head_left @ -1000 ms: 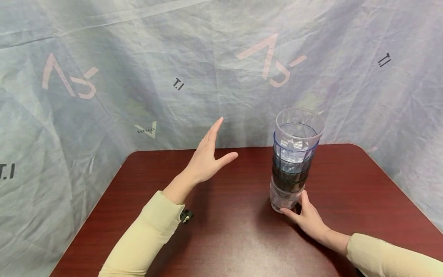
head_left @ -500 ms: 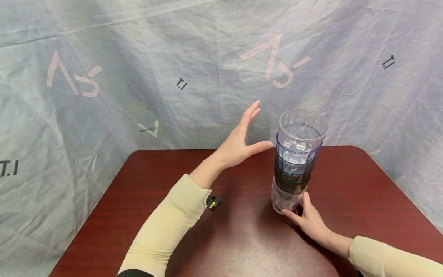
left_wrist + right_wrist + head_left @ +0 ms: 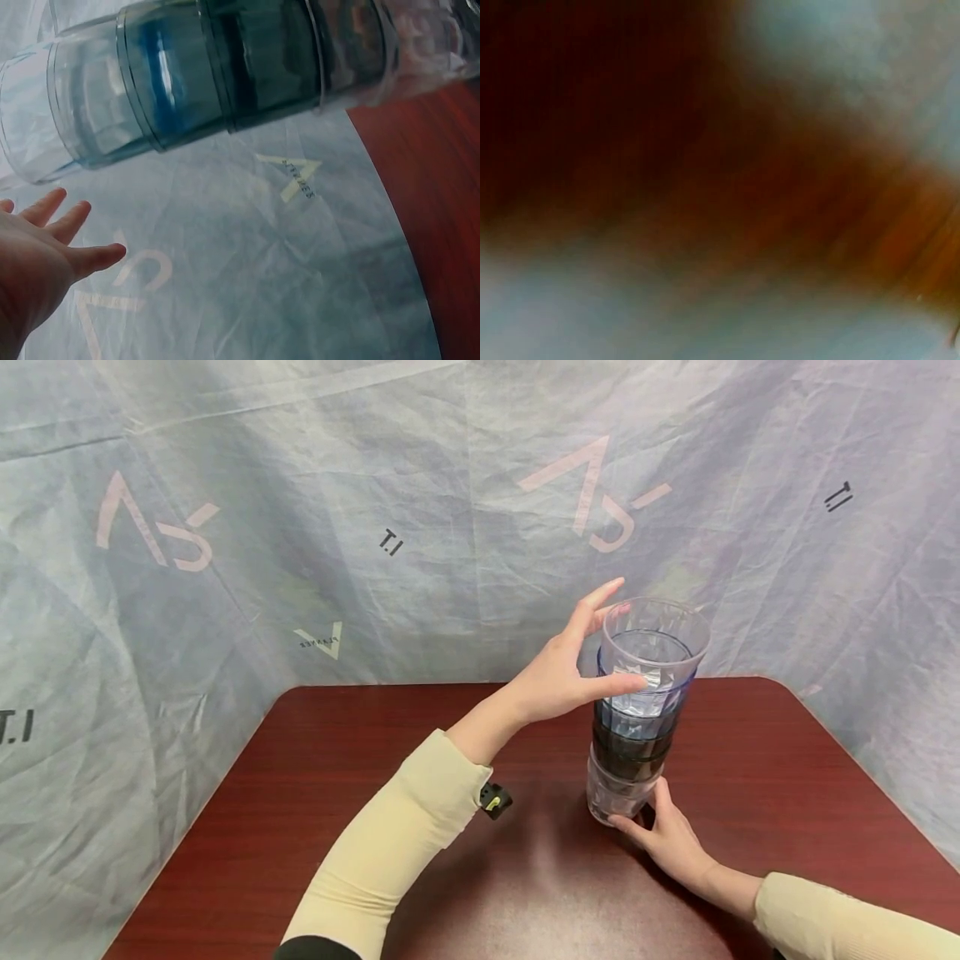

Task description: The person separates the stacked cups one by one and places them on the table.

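Note:
A tall stack of nested clear plastic cups [image 3: 633, 752] stands on the table, leaning slightly to the right. Its upper cups are clear and blue-rimmed, the middle ones dark, the lowest clear. My right hand [image 3: 678, 852] grips the bottom cup, thumb in front and fingers behind; the far fingers are hidden. Spread around the left of the top cup, my left hand [image 3: 558, 677] has its thumb across the front and fingers at the back. In the left wrist view, the left hand [image 3: 37, 262] has outstretched fingers near the top cup's rim. The right wrist view is blurred.
The dark red wooden table [image 3: 337, 777] has rounded far corners. A grey fabric sheet [image 3: 300, 485] with printed marks hangs behind and beside it. A small black device [image 3: 495, 800] sits at the left sleeve's cuff.
My left hand has moved right, from above the table's middle to the top cup of the stack. The right hand and the stack have stayed in place.

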